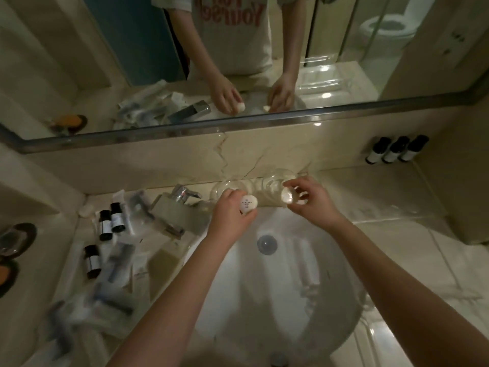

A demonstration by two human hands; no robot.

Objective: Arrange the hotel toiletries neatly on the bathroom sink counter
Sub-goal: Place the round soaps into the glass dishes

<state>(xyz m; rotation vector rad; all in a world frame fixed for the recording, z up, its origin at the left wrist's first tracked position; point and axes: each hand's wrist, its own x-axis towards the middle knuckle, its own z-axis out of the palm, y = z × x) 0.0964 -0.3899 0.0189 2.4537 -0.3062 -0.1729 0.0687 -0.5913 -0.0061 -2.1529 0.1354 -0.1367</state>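
I had both hands out over the far rim of the white sink (312,300). My left hand (232,210) was clenched around a small round wrapped soap (248,204), its printed face turned up toward the camera, held between thumb and fingers just above the basin's back edge. My right hand (308,200) pinched a second round soap (287,198) at the fingertips, so that grip was closed on it too. The two soaps sat near each other, apart, level with one another.

Just behind them, against the wall, stood two clear glasses (254,186), hard to make out in the dim light. The chrome tap (182,193) was just left of my left hand.

On the surface (397,197) to the left of the basin lay a loose scatter of plastic-wrapped sachets (119,263), blurred, with three small dark bottles (105,225) among them, lying flat. At the back right corner, three more dark bottles with pale labels (395,153) stood upright in a tidy row, touching or nearly so. The mirror (79,75) above showed both hands and the soaps.
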